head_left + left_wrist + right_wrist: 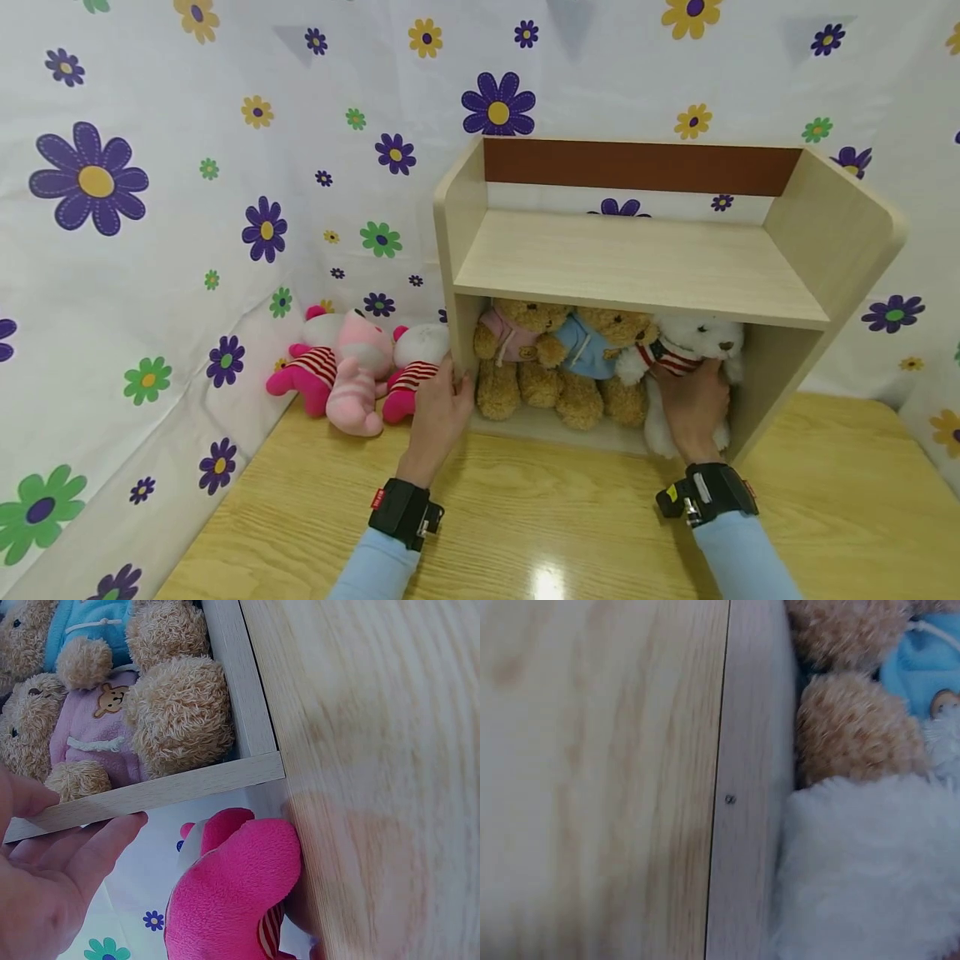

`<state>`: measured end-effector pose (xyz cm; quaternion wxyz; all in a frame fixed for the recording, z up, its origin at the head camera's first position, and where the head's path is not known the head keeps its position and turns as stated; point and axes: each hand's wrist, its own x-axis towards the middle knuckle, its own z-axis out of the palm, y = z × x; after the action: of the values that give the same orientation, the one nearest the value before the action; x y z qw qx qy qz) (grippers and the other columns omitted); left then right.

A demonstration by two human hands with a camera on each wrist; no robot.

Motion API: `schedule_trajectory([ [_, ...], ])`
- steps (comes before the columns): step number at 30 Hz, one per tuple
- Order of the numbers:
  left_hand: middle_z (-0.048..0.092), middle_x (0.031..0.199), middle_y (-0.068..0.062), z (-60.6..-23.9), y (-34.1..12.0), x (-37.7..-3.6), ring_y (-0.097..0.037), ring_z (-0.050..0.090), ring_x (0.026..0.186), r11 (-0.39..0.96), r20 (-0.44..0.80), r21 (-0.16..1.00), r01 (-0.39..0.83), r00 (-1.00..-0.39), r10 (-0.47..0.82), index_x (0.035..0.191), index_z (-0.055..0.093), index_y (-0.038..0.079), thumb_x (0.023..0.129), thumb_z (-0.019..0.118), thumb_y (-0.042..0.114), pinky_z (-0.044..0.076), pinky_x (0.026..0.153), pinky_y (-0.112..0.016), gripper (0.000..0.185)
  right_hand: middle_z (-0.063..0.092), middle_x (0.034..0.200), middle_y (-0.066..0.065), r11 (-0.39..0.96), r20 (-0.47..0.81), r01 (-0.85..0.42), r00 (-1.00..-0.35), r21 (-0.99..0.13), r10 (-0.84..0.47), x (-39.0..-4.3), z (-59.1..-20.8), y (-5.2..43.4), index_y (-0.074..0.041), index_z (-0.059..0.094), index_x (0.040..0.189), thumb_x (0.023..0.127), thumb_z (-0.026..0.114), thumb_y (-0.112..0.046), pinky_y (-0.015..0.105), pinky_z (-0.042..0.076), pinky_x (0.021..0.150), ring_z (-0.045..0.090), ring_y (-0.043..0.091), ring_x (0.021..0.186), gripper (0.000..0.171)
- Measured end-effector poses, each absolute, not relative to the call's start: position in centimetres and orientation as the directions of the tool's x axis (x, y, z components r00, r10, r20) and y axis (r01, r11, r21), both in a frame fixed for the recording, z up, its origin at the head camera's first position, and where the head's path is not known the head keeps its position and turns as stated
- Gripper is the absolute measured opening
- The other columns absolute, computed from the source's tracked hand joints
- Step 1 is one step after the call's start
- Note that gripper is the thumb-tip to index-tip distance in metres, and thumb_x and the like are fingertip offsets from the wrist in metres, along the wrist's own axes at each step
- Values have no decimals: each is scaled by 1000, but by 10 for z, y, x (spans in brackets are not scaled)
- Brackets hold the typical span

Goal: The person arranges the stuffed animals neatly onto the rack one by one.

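Note:
My left hand (437,412) holds the front edge of the left side panel of a small wooden shelf (637,258), the thumb inside and the fingers outside. My right hand (693,408) grips the front of a white teddy bear (705,333) at the right end of the lower compartment; its fingertips are partly hidden in the fur. The bear wears a striped collar piece and sits upright. Left of it sit two brown teddy bears, one in a blue hoodie (588,346), the other in a pink hoodie (510,337). The right wrist view shows white fur (870,870) close up.
Several pink plush toys (356,375) lean together on the wooden table (525,517), left of the shelf. The nearest, in a red striped top (412,379), lies close to my left hand. A white flowered cloth (187,292) hangs behind and at the left.

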<state>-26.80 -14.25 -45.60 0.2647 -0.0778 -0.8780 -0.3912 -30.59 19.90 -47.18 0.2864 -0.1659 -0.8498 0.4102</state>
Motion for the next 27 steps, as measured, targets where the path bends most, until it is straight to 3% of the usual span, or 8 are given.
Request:
schedule_trajectory([
  [8, 70, 83, -19, -457, -142, -269, -28, 66, 65, 686, 526, 640, 346, -848, -64, 123, 60, 2, 98, 62, 11, 49, 56, -37, 26, 69, 109, 37, 639, 320, 107, -795, -762, 515, -325, -474, 204, 8, 54, 128, 87, 78, -31, 65, 53, 77, 67, 56, 99, 62],
  [12, 65, 76, -16, -458, -142, -269, -24, 59, 60, 685, 522, 643, 342, -851, -65, 118, 59, 3, 99, 62, 11, 43, 53, -33, 21, 67, 109, 39, 660, 307, 114, -817, -743, 488, -325, -475, 205, 9, 52, 129, 87, 77, -32, 65, 53, 76, 66, 57, 97, 64],
  [18, 53, 64, -8, -459, -143, -267, -18, 49, 55, 691, 523, 637, 341, -850, -62, 108, 59, 3, 99, 61, 11, 36, 51, -30, 13, 63, 118, 39, 664, 195, 112, -908, -740, 371, -307, -465, 209, 5, 38, 142, 92, 69, -40, 62, 54, 78, 65, 56, 103, 75],
  [21, 55, 64, -9, -459, -143, -267, -19, 50, 55, 688, 536, 632, 356, -842, -58, 110, 61, 2, 98, 62, 11, 37, 50, -30, 15, 56, 127, 41, 693, 132, 131, -940, -709, 313, -294, -457, 210, 4, 26, 152, 95, 64, -49, 64, 51, 83, 61, 57, 110, 87],
  [27, 64, 71, -16, -459, -144, -268, -22, 57, 57, 701, 550, 618, 355, -833, -63, 115, 62, 1, 98, 62, 10, 41, 51, -32, 19, 58, 117, 44, 813, 148, 90, -966, -576, 212, -263, -450, 207, -3, 3, 163, 96, 64, -44, 62, 51, 66, 62, 61, 95, 99],
])
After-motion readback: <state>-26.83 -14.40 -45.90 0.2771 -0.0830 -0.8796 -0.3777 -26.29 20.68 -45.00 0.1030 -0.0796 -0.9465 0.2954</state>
